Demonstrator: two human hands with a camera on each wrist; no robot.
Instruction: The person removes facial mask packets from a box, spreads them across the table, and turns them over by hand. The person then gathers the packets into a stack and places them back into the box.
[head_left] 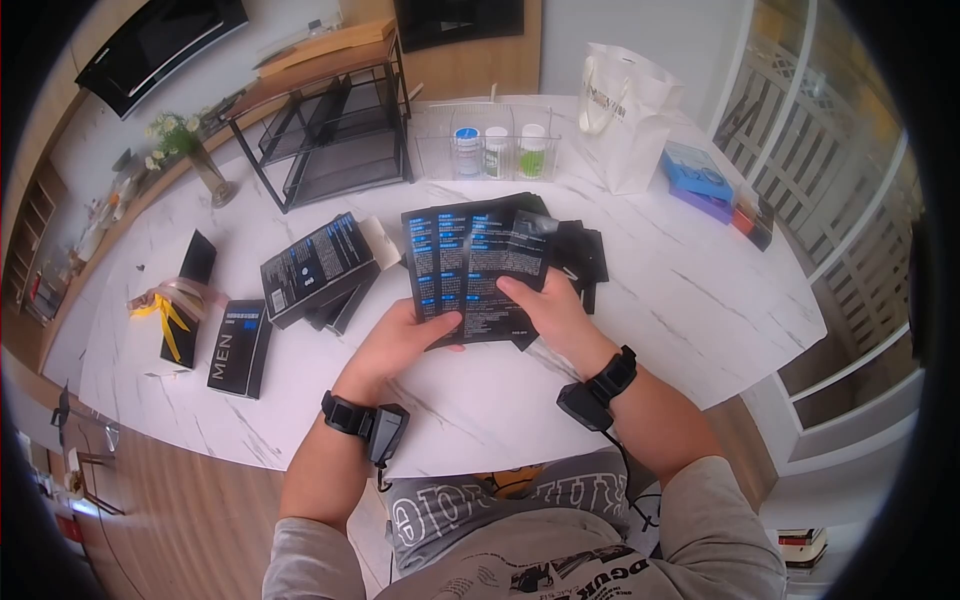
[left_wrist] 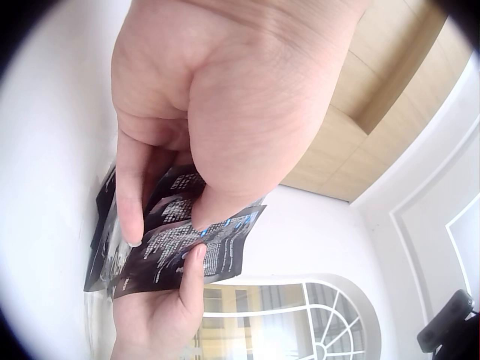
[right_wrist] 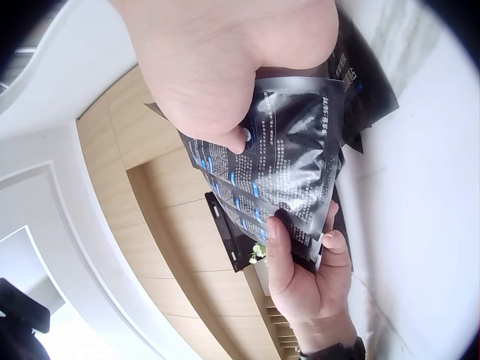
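Note:
Both hands hold a fan of black sachets (head_left: pixel 505 255) printed with blue and white text, raised over the table's middle. My left hand (head_left: pixel 400 335) grips the fan's lower left, thumb across the front and fingers behind. At the right side my right hand (head_left: pixel 555 305) pinches the sachets, its thumb pressed on the front one. In the right wrist view the glossy front sachet (right_wrist: pixel 300 142) overlaps the others. More black sachets (head_left: pixel 585 250) lie on the table behind the right hand. To the left rests an opened black box (head_left: pixel 320 262), its pale end flap out.
A black box marked MEN (head_left: pixel 238 350) and a ribbon-tied item (head_left: pixel 180 305) lie at left. Behind stand a black mesh rack (head_left: pixel 335 150), a clear bin (head_left: pixel 430 155) with bottles, and a white paper bag (head_left: pixel 630 120). Blue and purple boxes (head_left: pixel 697 175) sit at right on the marble-patterned table (head_left: pixel 720 300).

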